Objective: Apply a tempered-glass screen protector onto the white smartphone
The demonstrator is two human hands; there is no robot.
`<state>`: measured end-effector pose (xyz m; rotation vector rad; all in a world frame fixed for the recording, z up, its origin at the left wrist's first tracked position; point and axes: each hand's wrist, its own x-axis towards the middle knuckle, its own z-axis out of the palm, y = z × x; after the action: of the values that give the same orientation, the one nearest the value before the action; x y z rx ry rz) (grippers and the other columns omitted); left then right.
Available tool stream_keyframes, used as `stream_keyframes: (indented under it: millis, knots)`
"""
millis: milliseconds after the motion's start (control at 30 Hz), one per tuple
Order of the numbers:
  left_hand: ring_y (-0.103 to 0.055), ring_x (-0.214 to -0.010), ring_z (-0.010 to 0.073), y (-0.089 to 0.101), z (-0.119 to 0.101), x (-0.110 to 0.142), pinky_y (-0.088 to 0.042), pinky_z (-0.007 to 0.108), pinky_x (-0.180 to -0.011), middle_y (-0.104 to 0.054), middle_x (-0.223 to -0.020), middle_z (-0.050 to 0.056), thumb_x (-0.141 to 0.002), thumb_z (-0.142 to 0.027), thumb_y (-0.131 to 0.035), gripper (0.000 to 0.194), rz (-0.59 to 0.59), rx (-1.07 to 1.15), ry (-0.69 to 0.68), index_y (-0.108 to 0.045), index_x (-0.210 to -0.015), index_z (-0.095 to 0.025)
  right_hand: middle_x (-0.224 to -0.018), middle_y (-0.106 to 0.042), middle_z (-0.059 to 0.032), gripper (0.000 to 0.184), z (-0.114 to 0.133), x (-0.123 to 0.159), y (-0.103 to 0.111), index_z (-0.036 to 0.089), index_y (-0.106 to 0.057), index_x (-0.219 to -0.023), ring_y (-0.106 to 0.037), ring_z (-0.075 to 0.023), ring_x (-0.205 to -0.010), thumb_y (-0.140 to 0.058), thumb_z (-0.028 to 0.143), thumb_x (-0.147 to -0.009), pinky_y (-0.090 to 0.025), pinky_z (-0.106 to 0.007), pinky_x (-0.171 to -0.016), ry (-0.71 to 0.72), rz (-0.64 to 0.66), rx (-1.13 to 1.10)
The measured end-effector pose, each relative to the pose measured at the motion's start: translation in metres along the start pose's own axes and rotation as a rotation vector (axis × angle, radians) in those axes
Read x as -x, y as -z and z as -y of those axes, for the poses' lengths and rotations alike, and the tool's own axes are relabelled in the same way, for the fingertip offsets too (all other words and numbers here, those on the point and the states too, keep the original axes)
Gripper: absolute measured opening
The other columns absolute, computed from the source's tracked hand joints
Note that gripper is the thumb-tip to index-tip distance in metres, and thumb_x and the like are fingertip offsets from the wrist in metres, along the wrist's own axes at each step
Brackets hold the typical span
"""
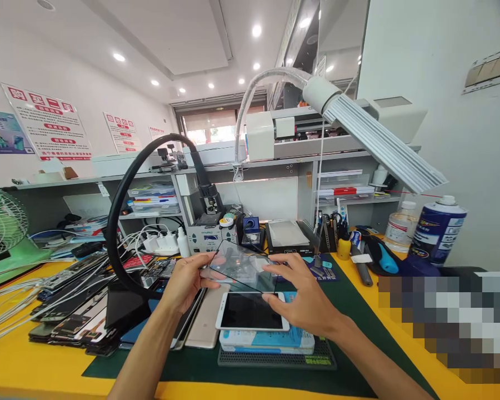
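A clear glass screen protector with thin black edges point(245, 271) is held tilted in the air between my two hands. The fingers of my left hand point(188, 280) pinch its left end. At the right end, the thumb and fingers of my right hand point(306, 294) grip the edges. Just below the glass lies a white phone point(252, 311), its dark screen facing up. That phone rests on a blue and white flat box point(266, 340), which sits on a dark perforated pad point(283, 361). To its left, a gold phone point(206, 322) lies face down.
Stacked phone screens and parts point(79, 311) cover the left of the yellow table point(58, 369). A black flexible arm point(112, 222) arches beside my left hand. A lamp point(383, 139) hangs over the right. A blue spray can point(437, 230) and bottle point(401, 225) stand back right.
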<state>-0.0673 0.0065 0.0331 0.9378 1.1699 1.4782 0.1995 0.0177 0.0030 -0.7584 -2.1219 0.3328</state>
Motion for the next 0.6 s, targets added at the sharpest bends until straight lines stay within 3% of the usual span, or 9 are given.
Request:
stream_keyframes:
  millis: [167,367,600]
  knots:
    - [-0.075,-0.060,0.0242,0.0006,0.0004,0.0031,-0.064,0.033,-0.045,-0.077,-0.105,0.021,-0.085,-0.016,-0.064,0.018,0.004,0.047,0.006,-0.072,-0.096,-0.004,-0.133,-0.056,-0.0127,0.042,0.0009,0.0005,-0.0028,0.027,-0.063,-0.128,-0.051,-0.0355,-0.126,-0.068,0.031,-0.087,-0.049,-0.055,-0.099,0.049,0.000,0.045]
    - [-0.071,-0.051,0.0198,0.0000,0.0018,0.0026,-0.063,0.032,-0.043,-0.079,-0.094,0.019,-0.087,-0.013,-0.060,0.016,-0.014,0.092,0.011,-0.071,-0.094,-0.004,-0.132,-0.057,-0.0128,0.043,-0.0007,0.0011,-0.0054,0.026,-0.061,-0.130,-0.052,-0.0339,-0.124,-0.068,0.027,-0.087,-0.052,-0.054,-0.097,0.115,-0.031,0.075]
    - [-0.073,-0.055,0.0229,-0.0053,0.0021,0.0019,-0.062,0.030,-0.043,-0.079,-0.086,0.016,-0.084,-0.013,-0.062,0.013,-0.069,0.086,0.006,-0.071,-0.091,-0.006,-0.129,-0.057,-0.0150,0.039,0.0003,0.0015,-0.0069,0.022,-0.063,-0.125,-0.053,-0.0339,-0.121,-0.068,0.024,-0.087,-0.053,-0.053,-0.095,0.179,-0.057,0.132]
